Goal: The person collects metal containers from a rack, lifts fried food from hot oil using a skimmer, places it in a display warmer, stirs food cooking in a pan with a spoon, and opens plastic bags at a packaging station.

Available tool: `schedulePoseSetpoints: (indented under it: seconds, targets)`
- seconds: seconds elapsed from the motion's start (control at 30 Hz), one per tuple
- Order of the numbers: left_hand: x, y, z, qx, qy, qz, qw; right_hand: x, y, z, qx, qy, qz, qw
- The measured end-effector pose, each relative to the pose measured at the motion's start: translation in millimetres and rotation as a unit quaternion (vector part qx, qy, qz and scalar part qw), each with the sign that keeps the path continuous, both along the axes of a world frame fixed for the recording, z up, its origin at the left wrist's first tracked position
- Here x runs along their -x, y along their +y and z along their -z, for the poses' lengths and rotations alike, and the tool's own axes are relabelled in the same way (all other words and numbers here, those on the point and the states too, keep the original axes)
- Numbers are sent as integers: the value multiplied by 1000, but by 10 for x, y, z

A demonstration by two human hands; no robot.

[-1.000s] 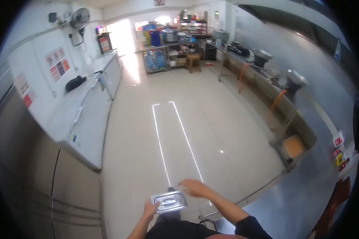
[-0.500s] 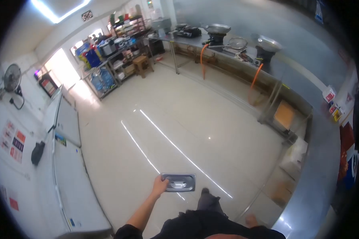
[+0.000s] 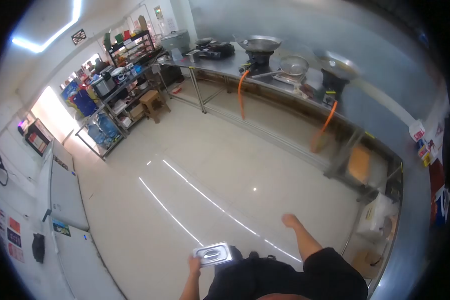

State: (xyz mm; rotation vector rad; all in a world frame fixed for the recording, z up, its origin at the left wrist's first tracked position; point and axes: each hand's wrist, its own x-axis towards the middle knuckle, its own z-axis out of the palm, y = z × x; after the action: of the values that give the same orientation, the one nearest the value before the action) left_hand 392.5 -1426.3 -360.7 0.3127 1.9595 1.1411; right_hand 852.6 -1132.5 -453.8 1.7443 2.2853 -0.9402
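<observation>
Low in the head view, a shiny rectangular steel pan lid [image 3: 224,256] with a recessed handle is in my left hand [image 3: 194,265]. The fingers are closed on its left edge. My right hand [image 3: 289,220] hangs out in front over the floor, well away from the lid and the tables. Its fingers look curled closed, and I see nothing in them.
White chest freezers [image 3: 67,200] line the left wall. A steel table [image 3: 217,66] at the back carries woks [image 3: 259,43] on burners with orange hoses [image 3: 242,95]. A wooden stool [image 3: 154,104] stands by the shelves; a steel counter [image 3: 405,210] runs along the right.
The view has shifted forward into the room. My left hand and the lid are lower and a little left. My right arm has swung forward, away from my body.
</observation>
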Motion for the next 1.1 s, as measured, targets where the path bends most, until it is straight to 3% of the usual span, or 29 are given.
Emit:
schedulePoseSetpoints:
  seconds: [0.07,0.13,0.23,0.3,0.37,0.4,0.47,0.5,0.53,0.57,0.6,0.63,0.67,0.7,0.73,0.77,0.8,0.83,0.87,0.9,0.93,0.97,1.0,1.03,1.07,1.1]
  targets:
    - [340,237,341,-40,-6,-119,992,786,1177,-615,-135,122,73,981]
    - [638,569,480,-11,-48,-222,974,1499,1996,-1560,-145,248,62,956]
    - [1393,1157,1188,61,18,-206,976,2243,2772,-2097,-87,314,89,941]
    - [1740,1724,1293,59,83,-186,977,2542,3094,-1814,-70,297,77,949]
    - [2093,2519,1256,-24,36,-235,971,2574,3218,-1187,-50,229,47,971]
    - [2274,2941,1158,-31,67,-155,985,2524,3267,-790,-42,179,26,983]
    - [2391,4046,251,26,54,-91,994,2238,3145,-84,-9,149,-28,988]
    - [2594,4472,299,-14,58,-74,995,2016,3024,446,-11,128,-38,991]
    - [2793,4939,377,-57,64,-54,995,1872,2929,552,90,-42,-119,988]
    - [2971,5438,406,-79,78,-34,993,1745,2786,679,216,-112,-33,970]
    - [3088,5957,388,-103,88,-15,991,1408,2511,1314,153,-130,-96,975]
    - [3134,6455,228,-99,85,14,991,1162,2264,1634,158,-113,-19,981]
    - [3087,6906,-105,-91,80,43,992,982,2116,1052,152,-8,58,987]
    - [3069,7309,-269,-84,74,72,991,953,2134,885,160,-19,29,986]
    - [3115,7693,-145,-79,105,67,989,938,2371,836,163,-31,0,986]
    - [3104,8078,-38,-90,143,65,983,966,2719,901,98,55,71,991]
    - [3100,8378,97,-97,182,62,977,864,2866,1362,35,141,139,980]
    - [3069,8621,202,-100,219,57,969,939,3167,1195,-25,223,203,953]
    - [3048,8843,296,-54,254,66,963,921,3775,1063,-107,-2,-111,988]
    - [2961,9020,346,-44,267,66,960,1035,4269,1025,-175,124,-15,977]
    - [2869,9146,378,-33,283,69,956,1036,4765,1380,53,321,201,924]
    - [2868,9327,399,-25,299,71,951,1308,5859,1672,243,-31,-13,969]
    - [2970,9494,538,-22,288,73,955,1828,6668,695,214,-58,-97,970]
    - [3054,9605,735,-16,274,74,959,2056,7299,719,110,-14,-192,975]
    - [3056,9624,844,-5,257,74,963,2338,7871,708,193,54,-94,975]
    - [3023,9734,799,-50,201,73,976,2638,8467,643,292,163,-47,941]
